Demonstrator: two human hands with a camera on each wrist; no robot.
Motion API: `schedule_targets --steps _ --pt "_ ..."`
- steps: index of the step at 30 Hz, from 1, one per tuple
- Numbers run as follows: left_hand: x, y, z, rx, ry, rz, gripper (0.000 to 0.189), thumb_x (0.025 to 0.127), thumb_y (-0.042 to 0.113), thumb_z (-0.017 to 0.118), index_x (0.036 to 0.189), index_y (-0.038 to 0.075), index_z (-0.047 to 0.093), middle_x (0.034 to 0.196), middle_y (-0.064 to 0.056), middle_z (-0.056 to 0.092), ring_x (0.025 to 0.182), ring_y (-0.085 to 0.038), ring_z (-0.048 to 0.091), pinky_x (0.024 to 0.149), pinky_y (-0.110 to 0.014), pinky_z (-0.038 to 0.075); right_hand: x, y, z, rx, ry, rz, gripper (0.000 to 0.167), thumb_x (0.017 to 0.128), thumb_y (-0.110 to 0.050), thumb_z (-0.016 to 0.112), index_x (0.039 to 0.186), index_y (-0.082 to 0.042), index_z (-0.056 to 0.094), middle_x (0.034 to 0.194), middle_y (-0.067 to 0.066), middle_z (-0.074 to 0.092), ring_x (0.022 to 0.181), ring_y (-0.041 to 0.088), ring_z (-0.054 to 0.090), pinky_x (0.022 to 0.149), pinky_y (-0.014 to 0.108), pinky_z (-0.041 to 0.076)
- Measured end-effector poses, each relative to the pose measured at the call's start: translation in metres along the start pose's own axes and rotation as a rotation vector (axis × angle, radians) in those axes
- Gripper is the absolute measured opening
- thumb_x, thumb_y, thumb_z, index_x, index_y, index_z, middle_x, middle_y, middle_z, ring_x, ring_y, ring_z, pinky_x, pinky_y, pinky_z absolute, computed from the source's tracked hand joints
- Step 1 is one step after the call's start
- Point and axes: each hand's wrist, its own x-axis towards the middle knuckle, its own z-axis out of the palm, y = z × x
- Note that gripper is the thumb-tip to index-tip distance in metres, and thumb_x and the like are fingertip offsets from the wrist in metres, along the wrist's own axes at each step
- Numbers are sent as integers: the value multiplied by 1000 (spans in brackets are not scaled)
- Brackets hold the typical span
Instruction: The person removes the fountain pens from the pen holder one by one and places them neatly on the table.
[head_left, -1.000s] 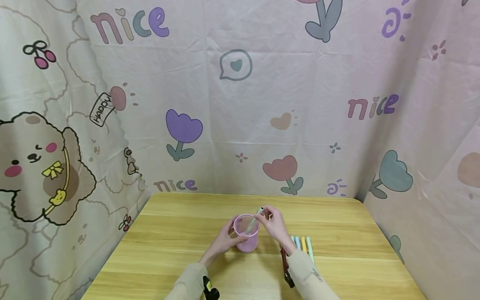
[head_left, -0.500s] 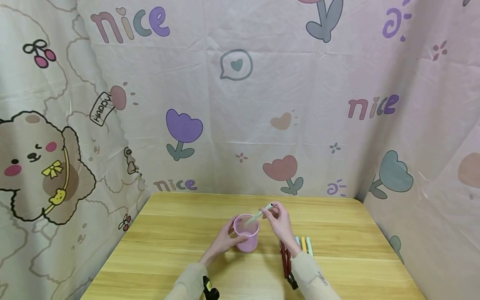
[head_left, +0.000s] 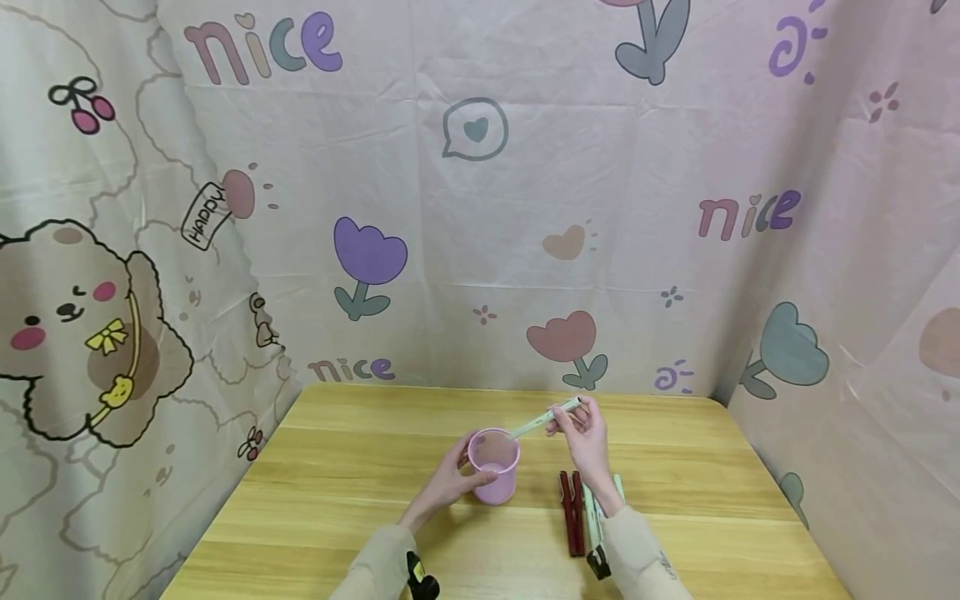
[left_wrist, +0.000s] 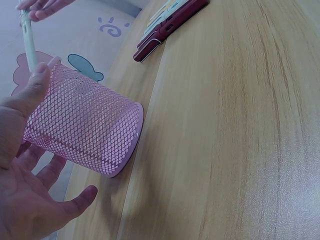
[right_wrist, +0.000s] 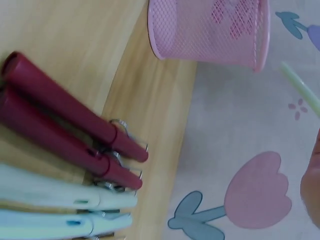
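My left hand [head_left: 450,483] holds a pink mesh pen holder [head_left: 496,490], which stands upright on the wooden table. In the left wrist view the thumb lies at the rim of the pen holder [left_wrist: 90,120], and some fingers reach round the far side. A light green pen [head_left: 534,424] is pinched near its upper end by my right hand [head_left: 588,442]. It slants down to the left, its lower tip just off the holder's right rim. The right wrist view shows this pen [right_wrist: 301,90] apart from the mesh, with only part of the hand [right_wrist: 312,187] at the edge.
Right of the holder, two dark red pens [head_left: 572,517] lie side by side, with several pale pens beside them, partly under the right forearm. A light green pen [right_wrist: 50,187] and a light blue pen [right_wrist: 45,225] show there. A printed cloth [head_left: 450,208] hangs behind the table.
My right hand has moved right and slightly up, drawing the light green pen from inside the pen holder to outside its rim. The left hand and the holder stay put.
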Motion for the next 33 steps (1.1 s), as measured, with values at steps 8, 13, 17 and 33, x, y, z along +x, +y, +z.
schedule_targets --steps 8,13,17,33 --pt "0 -2 1 3 1 6 90 88 24 79 156 -2 27 157 -30 37 143 -54 35 117 -72 27 -8 -2 -34 79 47 14 24 91 13 61 114 9 55 98 2 77 73 10 73 70 24 64" --pt "0 -2 1 1 1 11 89 87 23 79 156 -2 27 157 -30 37 143 -54 35 117 -72 28 -14 -8 -54 96 55 31 25 93 12 59 119 9 57 101 5 76 79 11 74 74 23 63" --pt "1 -2 1 0 5 6 89 88 22 79 156 -1 27 157 -30 37 143 -54 36 117 -71 29 -17 -10 -68 118 39 66 30 92 16 57 122 16 53 104 3 76 87 11 74 79 23 63" --pt "1 -1 0 3 1 -2 90 87 25 79 156 0 27 158 -29 37 144 -53 36 117 -70 29 -28 -5 -119 -58 129 146 23 96 6 60 114 -4 70 90 -9 75 67 2 62 58 15 54"
